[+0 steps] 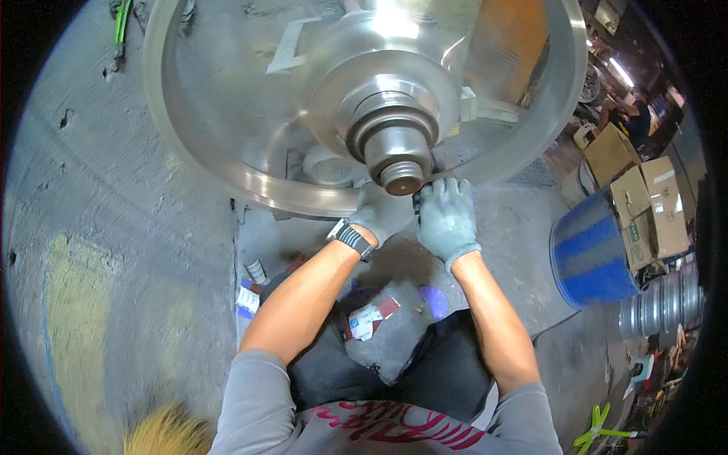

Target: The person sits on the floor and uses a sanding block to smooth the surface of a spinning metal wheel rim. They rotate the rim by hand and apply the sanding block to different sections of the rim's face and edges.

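A large silvery wheel rim (254,186), smeared as if spinning, is mounted on a stepped metal spindle (396,152) in front of me. Both my hands wear grey gloves and meet just below the spindle's near end, by the rim's lower edge. My left hand (385,214), with a striped watch on its wrist, has its fingers hidden beneath the spindle end. Curled closed beside it, my right hand (447,216) has a small dark bit showing at its inner side; what it grips cannot be made out.
Between my knees lie white-and-dark-red pieces (371,320), with a purple disc (433,302) nearby. At right stand a blue drum (593,250), cardboard boxes (652,201) and stacked metal rims (660,303). Yellow bristles (167,434) show lower left. Another person (635,117) sits far right.
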`<control>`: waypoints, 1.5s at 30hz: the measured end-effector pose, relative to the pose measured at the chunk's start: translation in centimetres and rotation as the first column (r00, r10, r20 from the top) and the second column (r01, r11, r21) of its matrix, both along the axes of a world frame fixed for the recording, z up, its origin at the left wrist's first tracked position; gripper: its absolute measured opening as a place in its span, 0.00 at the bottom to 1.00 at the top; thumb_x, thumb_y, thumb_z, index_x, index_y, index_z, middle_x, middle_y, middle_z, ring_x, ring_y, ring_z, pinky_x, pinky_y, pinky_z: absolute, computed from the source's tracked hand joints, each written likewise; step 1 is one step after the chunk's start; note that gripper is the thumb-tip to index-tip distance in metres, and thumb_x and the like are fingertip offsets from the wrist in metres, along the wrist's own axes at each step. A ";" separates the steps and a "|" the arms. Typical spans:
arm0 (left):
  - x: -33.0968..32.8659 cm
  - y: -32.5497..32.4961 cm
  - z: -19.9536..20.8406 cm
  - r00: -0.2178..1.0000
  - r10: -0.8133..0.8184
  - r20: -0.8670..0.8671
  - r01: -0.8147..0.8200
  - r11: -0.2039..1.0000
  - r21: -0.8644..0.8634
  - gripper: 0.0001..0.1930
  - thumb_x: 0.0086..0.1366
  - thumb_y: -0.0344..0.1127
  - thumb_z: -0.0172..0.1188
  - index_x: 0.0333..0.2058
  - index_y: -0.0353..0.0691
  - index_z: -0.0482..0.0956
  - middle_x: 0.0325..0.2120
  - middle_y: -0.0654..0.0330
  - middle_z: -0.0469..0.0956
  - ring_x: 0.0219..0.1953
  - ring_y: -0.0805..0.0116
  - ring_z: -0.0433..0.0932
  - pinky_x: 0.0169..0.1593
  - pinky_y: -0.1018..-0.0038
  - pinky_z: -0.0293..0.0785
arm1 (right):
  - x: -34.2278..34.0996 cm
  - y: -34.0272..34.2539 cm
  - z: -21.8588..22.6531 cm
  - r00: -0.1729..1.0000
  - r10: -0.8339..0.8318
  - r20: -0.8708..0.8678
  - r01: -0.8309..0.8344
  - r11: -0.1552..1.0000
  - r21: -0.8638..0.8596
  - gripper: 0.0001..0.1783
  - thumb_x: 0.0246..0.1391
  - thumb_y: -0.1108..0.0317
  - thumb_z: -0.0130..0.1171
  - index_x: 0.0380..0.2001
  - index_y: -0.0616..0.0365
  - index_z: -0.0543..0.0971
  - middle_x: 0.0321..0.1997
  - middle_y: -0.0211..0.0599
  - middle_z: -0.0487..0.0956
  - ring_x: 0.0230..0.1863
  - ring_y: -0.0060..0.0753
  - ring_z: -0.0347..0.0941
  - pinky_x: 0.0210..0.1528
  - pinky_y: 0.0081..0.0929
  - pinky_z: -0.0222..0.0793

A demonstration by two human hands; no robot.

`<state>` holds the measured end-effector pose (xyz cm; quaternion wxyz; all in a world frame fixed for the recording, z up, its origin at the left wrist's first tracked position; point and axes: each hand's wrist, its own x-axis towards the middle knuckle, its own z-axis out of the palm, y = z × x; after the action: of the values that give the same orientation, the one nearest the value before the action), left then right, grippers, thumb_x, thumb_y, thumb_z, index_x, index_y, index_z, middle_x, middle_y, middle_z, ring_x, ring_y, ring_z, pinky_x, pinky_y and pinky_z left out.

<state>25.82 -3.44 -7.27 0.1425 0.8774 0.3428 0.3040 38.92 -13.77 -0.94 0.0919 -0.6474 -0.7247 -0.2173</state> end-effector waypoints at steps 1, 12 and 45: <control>0.1 -0.4 0.5 1.000 0.000 0.009 0.001 0.999 -0.046 0.11 0.65 0.29 0.56 0.42 0.34 0.85 0.41 0.39 0.86 0.47 0.39 0.85 0.53 0.52 0.78 | 0.2 0.1 -0.1 1.000 -0.001 -0.002 0.001 1.000 -0.002 0.10 0.51 0.65 0.62 0.34 0.58 0.86 0.40 0.47 0.82 0.48 0.50 0.76 0.54 0.47 0.66; 0.0 -1.0 1.5 0.999 -0.022 0.032 0.022 1.000 -0.006 0.11 0.62 0.28 0.57 0.41 0.37 0.84 0.39 0.42 0.85 0.46 0.40 0.85 0.52 0.52 0.79 | -0.3 0.1 -0.1 0.998 -0.031 0.056 0.032 0.999 -0.013 0.10 0.55 0.63 0.62 0.33 0.58 0.86 0.41 0.47 0.82 0.48 0.49 0.75 0.53 0.47 0.65; -4.3 -4.6 5.4 0.996 0.044 -0.077 -0.051 0.995 -0.084 0.16 0.71 0.39 0.61 0.53 0.44 0.87 0.37 0.47 0.87 0.41 0.44 0.87 0.46 0.51 0.83 | 5.3 -5.6 4.3 0.849 0.282 -0.446 -0.046 0.882 0.469 0.19 0.52 0.74 0.64 0.49 0.60 0.83 0.51 0.47 0.83 0.52 0.56 0.78 0.56 0.48 0.74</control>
<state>21.50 -8.06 -1.89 0.1597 0.8729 0.3813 0.2591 44.19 -19.35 3.33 0.4399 -0.5772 -0.6610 -0.1907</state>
